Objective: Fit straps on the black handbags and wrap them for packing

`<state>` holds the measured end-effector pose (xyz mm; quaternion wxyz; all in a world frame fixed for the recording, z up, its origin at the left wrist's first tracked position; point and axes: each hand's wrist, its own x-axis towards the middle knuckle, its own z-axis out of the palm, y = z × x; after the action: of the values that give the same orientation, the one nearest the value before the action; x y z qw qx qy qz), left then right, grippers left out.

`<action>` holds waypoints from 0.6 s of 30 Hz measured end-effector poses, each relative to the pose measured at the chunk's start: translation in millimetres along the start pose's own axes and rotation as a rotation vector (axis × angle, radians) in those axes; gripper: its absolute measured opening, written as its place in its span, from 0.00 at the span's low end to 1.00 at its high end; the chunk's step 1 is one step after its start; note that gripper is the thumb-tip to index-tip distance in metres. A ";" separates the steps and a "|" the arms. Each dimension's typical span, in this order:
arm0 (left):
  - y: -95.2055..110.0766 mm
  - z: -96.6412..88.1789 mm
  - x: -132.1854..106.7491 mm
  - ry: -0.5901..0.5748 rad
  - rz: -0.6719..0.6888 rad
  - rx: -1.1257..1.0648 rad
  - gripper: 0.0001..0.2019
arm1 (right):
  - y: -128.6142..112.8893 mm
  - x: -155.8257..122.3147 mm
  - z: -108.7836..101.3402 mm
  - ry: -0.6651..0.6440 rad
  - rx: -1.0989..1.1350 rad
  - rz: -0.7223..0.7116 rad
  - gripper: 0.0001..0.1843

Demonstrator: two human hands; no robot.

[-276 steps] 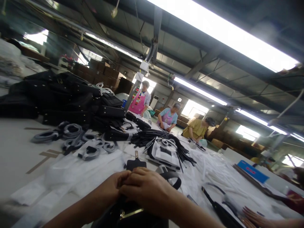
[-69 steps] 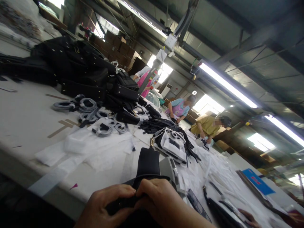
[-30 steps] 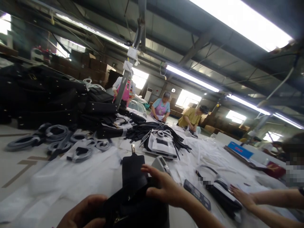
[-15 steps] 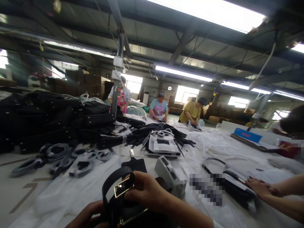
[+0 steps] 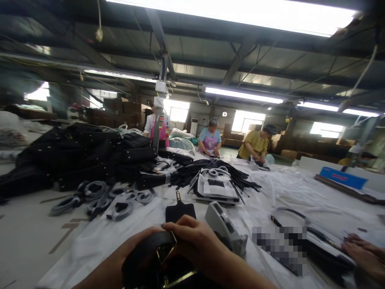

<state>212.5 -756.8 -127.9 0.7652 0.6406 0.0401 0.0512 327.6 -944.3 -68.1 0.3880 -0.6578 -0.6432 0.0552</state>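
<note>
My right hand (image 5: 195, 247) is closed over the top of a black bag (image 5: 156, 267) at the bottom edge of the view, pinching its black strap with a gold buckle (image 5: 164, 252). My left hand (image 5: 136, 245) grips the same bag from the left, its fingers mostly hidden behind the strap. A black flap with a gold clasp (image 5: 179, 209) lies on the table just beyond my hands. A grey tape dispenser (image 5: 224, 228) stands to the right of my right hand.
A heap of black bags (image 5: 81, 158) fills the left of the long white table (image 5: 27, 230), with coiled grey straps (image 5: 96, 198) in front. Black straps and white sheets lie mid-table. Another person's hand (image 5: 362, 251) rests at the right edge. Three people work at the far end.
The view has swung level. My right hand has pulled the buckled strap down against the bag, and my left hand has come up onto it. The other person's hand has shifted right.
</note>
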 end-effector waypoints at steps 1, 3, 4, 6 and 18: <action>0.5 3.7 -3.1 -0.019 0.000 0.002 0.20 | 1.9 -0.6 -1.2 -0.001 -0.086 -0.042 0.23; 2.1 10.4 -10.4 -0.038 -0.018 -0.020 0.18 | 3.7 -2.1 -2.6 0.021 -0.266 -0.116 0.21; 3.4 13.5 -13.5 -0.033 -0.028 -0.029 0.16 | 3.3 -3.5 -2.9 0.051 -0.334 -0.145 0.20; 6.4 19.5 -17.7 0.011 -0.030 -0.026 0.14 | -0.1 -8.3 -2.7 0.120 -0.383 -0.172 0.20; 23.3 49.0 -26.2 0.024 0.108 0.302 0.16 | -13.5 -41.8 14.5 0.488 -0.150 0.075 0.11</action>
<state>192.2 -804.0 -96.5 0.6558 0.7489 0.0221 0.0933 301.5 -976.8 -88.1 0.4798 -0.7018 -0.5080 -0.1386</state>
